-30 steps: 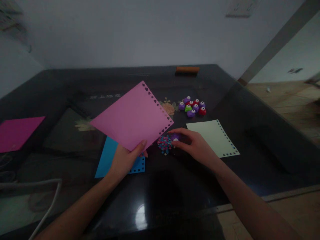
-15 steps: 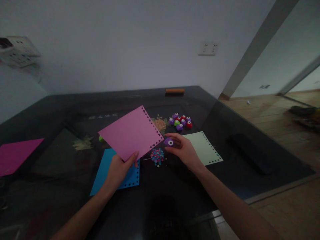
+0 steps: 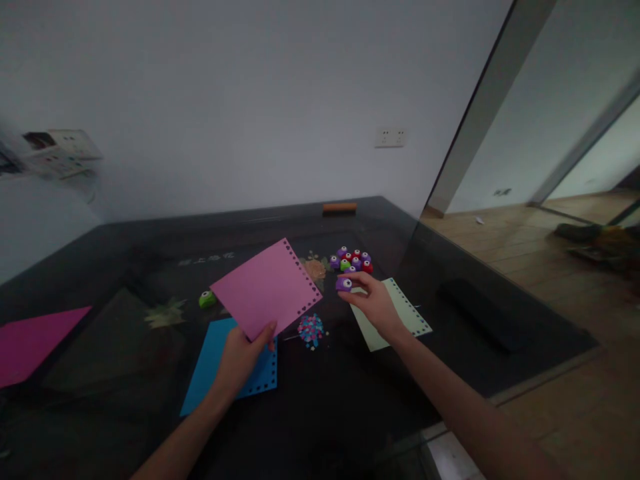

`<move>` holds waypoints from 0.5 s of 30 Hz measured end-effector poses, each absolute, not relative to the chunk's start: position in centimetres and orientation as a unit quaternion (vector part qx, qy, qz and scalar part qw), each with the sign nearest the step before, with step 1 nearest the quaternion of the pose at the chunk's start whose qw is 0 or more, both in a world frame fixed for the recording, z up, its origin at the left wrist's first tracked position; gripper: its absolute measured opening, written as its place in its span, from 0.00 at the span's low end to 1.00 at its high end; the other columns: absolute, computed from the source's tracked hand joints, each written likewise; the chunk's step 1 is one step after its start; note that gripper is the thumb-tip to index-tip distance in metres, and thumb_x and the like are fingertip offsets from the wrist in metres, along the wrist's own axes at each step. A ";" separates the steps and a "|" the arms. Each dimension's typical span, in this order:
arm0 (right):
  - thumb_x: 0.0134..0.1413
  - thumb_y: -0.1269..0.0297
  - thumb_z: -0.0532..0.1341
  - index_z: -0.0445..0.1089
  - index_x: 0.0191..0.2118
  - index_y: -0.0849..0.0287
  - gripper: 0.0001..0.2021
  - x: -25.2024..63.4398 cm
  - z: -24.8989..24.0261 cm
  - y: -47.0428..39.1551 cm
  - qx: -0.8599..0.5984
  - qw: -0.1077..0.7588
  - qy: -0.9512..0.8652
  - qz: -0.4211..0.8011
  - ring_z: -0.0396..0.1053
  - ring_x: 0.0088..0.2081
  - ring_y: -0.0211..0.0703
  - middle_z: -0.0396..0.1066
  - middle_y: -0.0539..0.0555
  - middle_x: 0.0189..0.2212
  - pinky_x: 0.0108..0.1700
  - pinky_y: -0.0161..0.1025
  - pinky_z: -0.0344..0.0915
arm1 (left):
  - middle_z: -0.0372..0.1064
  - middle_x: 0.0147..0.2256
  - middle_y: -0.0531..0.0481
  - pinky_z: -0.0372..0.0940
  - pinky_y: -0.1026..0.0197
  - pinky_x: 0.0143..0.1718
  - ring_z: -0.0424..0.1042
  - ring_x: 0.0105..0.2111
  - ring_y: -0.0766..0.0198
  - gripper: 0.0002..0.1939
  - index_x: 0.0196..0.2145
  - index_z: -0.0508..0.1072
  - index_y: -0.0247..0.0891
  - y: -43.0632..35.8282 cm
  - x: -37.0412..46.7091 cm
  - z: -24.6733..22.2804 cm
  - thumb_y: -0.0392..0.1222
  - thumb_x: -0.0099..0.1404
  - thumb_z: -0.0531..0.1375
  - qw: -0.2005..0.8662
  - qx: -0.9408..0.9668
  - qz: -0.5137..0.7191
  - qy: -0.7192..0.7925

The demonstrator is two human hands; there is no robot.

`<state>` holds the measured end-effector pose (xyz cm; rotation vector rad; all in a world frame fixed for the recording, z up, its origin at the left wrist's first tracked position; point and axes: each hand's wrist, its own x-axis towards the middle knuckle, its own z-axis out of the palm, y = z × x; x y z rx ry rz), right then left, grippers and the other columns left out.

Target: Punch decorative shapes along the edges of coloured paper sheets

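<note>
My left hand point(image 3: 245, 353) pinches the near corner of a pink sheet of paper point(image 3: 265, 287), which is raised and tilted above the table. Small punched shapes run along two of its edges. Between the fingertips of my right hand point(image 3: 375, 303) is a purple craft punch point(image 3: 344, 285) with a star on its white face, apart from the pink sheet. Under my left hand lies a blue sheet point(image 3: 207, 370) with punched edges. A pale green sheet point(image 3: 373, 335), punched as well, lies partly beneath my right hand. Paper confetti point(image 3: 311, 330) is heaped between the hands.
Several purple, red and green punches point(image 3: 356, 263) cluster behind my right hand. One green punch point(image 3: 207, 299) sits left of the pink sheet. A magenta sheet point(image 3: 35, 343) lies far left, a dark oblong object point(image 3: 480, 313) at right, and a brown roll point(image 3: 340, 208) near the wall.
The purple punch in my right hand has moved away from the pink sheet's right corner, leaving a gap. The camera view has shifted, and the green punch at left shows more fully.
</note>
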<state>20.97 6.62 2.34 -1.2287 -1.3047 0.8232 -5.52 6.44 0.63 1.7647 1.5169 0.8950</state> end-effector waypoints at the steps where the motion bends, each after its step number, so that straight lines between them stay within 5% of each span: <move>1: 0.40 0.63 0.67 0.73 0.41 0.58 0.17 21.8 2.3 7.1 -0.530 0.552 -0.559 0.318 0.71 0.41 0.47 0.73 0.56 0.39 0.40 0.42 0.69 | 0.68 0.18 0.49 0.60 0.60 0.28 0.67 0.22 0.58 0.24 0.12 0.67 0.39 6.4 -5.5 0.7 0.57 0.57 0.54 0.317 0.672 0.338 0.577; 8: 0.45 0.60 0.63 0.73 0.42 0.62 0.17 30.7 0.5 12.3 -0.705 0.453 -0.534 0.114 0.73 0.37 0.47 0.76 0.57 0.35 0.41 0.42 0.68 | 0.68 0.18 0.48 0.60 0.60 0.27 0.68 0.22 0.57 0.24 0.12 0.67 0.40 6.2 -5.3 1.2 0.58 0.56 0.53 0.322 0.671 0.319 0.587; 15: 0.43 0.66 0.64 0.74 0.38 0.61 0.12 34.0 -2.2 14.2 -0.769 0.366 -0.519 0.080 0.73 0.37 0.48 0.76 0.59 0.35 0.41 0.42 0.66 | 0.70 0.18 0.48 0.62 0.59 0.29 0.69 0.23 0.57 0.24 0.12 0.67 0.40 5.9 -5.0 0.9 0.56 0.58 0.53 0.325 0.669 0.315 0.590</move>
